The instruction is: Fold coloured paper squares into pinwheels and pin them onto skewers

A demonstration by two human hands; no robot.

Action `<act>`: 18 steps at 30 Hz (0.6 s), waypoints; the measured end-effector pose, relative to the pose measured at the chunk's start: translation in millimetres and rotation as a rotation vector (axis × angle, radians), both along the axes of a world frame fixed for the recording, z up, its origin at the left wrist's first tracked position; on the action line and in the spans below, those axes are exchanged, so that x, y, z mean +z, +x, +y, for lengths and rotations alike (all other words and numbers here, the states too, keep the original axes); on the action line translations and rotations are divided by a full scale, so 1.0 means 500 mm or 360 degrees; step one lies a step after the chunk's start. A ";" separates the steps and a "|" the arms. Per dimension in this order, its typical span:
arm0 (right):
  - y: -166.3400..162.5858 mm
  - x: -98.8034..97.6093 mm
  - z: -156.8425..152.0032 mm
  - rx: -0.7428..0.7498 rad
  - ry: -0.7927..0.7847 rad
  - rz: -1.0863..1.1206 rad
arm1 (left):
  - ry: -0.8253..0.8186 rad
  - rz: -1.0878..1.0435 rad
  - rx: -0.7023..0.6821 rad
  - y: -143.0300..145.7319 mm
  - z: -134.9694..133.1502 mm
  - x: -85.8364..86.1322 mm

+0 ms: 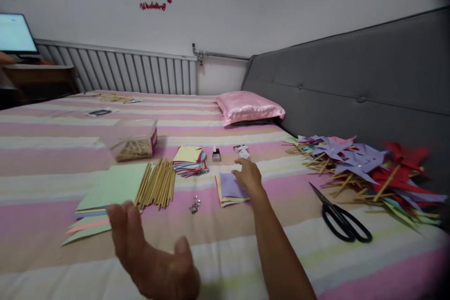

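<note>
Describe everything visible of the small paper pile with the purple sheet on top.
The paper pile is a small stack of thin, roughly square, matte coloured sheets. Purple lies uppermost; pale yellow and red edges peek out on the left because the sheets are not neatly aligned. It lies flat on the striped bedspread, just right of some small metal pieces. The right hand hides its far right corner; whether the fingers touch the paper cannot be told.

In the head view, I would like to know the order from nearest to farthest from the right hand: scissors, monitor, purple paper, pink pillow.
From the right hand:
1. Purple paper, right by the fingers
2. Scissors, to the right
3. Pink pillow, farther back
4. Monitor, far left background
</note>
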State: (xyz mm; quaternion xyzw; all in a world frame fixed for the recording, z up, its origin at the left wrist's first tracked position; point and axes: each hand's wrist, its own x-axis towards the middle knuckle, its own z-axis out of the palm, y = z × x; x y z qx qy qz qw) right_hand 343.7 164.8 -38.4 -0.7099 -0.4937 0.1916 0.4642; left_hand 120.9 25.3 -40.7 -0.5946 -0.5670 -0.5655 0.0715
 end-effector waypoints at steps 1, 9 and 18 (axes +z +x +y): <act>0.012 -0.015 0.001 -0.0008 -0.0076 -0.0069 | 0.0092 -0.0099 0.0023 0.014 0.023 0.011; 0.047 -0.087 0.032 0.0091 -0.0320 -0.0393 | -0.0261 -0.0338 -0.0126 -0.022 0.125 -0.020; 0.042 -0.073 0.026 0.0111 -0.0307 -0.0398 | -0.0517 -0.0780 -0.0213 -0.051 0.135 -0.039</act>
